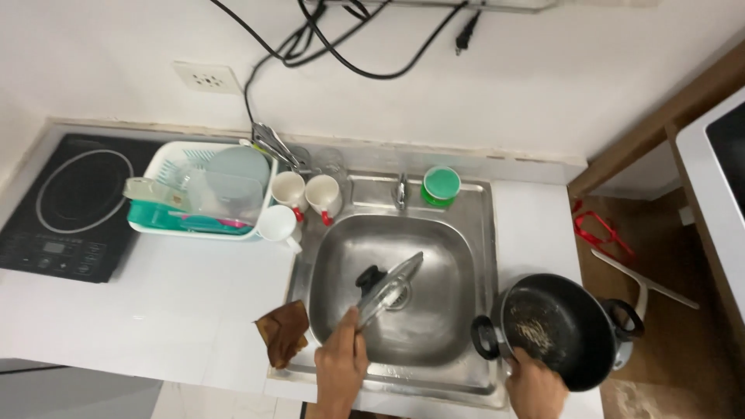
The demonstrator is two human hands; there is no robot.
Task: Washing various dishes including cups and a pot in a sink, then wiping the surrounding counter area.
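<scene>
My left hand (341, 365) grips the rim of a glass pot lid (389, 289) with a black knob, holding it tilted over the steel sink (334, 256). At the sink's right edge my right hand (534, 386) holds the near rim of a black two-handled pot (563, 330), which has some light residue on its bottom. A brown rag (283, 332) lies on the counter just left of my left hand.
A white and teal dish rack (167, 159) with dishes stands left of the sink, three white mugs (301, 200) beside it. A black induction cooktop (66, 206) sits far left. A green tub (441, 186) stands by the faucet (400, 190). Cables hang above.
</scene>
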